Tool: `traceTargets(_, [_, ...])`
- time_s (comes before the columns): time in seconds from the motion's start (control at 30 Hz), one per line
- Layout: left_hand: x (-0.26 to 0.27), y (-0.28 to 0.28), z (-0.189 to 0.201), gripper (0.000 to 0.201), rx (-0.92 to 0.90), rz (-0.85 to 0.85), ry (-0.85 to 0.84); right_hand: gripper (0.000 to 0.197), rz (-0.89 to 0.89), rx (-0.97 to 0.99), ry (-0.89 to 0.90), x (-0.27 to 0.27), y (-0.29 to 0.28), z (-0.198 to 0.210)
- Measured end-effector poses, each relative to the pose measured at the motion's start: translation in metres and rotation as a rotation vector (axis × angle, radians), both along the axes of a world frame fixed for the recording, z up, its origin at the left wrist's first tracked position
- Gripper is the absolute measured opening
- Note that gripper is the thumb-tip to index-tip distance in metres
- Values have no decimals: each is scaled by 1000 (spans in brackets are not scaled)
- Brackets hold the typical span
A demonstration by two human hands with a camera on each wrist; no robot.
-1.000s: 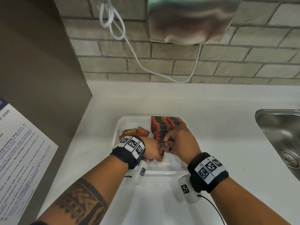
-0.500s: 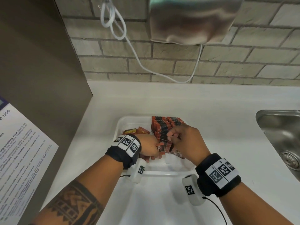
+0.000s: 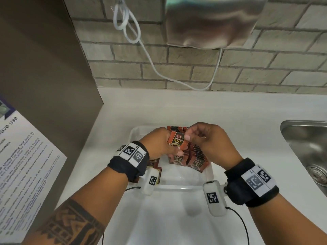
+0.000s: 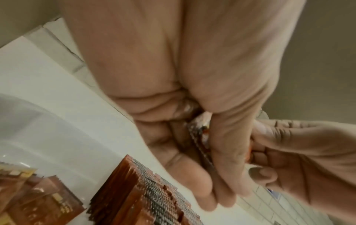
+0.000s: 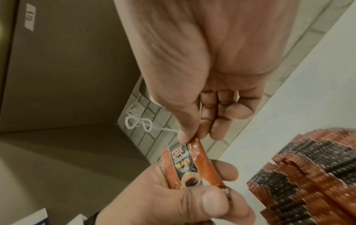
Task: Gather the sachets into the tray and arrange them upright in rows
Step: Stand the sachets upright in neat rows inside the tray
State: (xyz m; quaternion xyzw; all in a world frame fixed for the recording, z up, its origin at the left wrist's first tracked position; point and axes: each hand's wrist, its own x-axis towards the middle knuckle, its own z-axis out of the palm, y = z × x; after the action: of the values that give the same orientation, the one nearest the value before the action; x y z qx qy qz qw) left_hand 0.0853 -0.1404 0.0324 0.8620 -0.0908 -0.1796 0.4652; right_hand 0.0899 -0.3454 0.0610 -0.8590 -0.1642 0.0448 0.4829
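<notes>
A clear plastic tray (image 3: 184,186) sits on the white counter. Inside it stand rows of upright orange-brown coffee sachets (image 3: 196,156), also seen edge-on as rows of sachets (image 5: 308,175) in the right wrist view. My left hand (image 3: 159,144) grips a small stack of sachets (image 3: 177,141) above the tray, front label facing me. My right hand (image 3: 203,138) pinches the top edge of the front sachet (image 5: 194,164) between thumb and forefinger. Loose sachets (image 4: 29,197) lie flat at the tray's left side, partly hidden under my left wrist.
A steel sink (image 3: 307,149) lies to the right. A brown cabinet side (image 3: 44,76) with a printed notice (image 3: 23,165) stands on the left. A brick wall, a white cord (image 3: 150,62) and a metal dispenser (image 3: 212,22) are behind.
Both hands have risen from low in the tray to above the rows. The left hand's sachet stack now faces the camera, and the right hand has shifted to pinch its top edge.
</notes>
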Motion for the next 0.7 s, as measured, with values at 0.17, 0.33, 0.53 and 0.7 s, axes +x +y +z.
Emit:
traceTargets(0.17, [-2,-3,-1,26,58,80,-106,11,-12,-70,-77,-2,1,4])
traceTargets(0.33, [-4,7,3,48,486,50,-12,11,-3,-223,-62,-8,-3,-5])
traceTargets(0.53, [-16,-7,4,35,604,-307,233,10,-37,-325,-64,-9,-1,-44])
traceTargets(0.7, [-11,-27,-13,47,716,-470,270,9,-70,-421,-42,-2,1,-73])
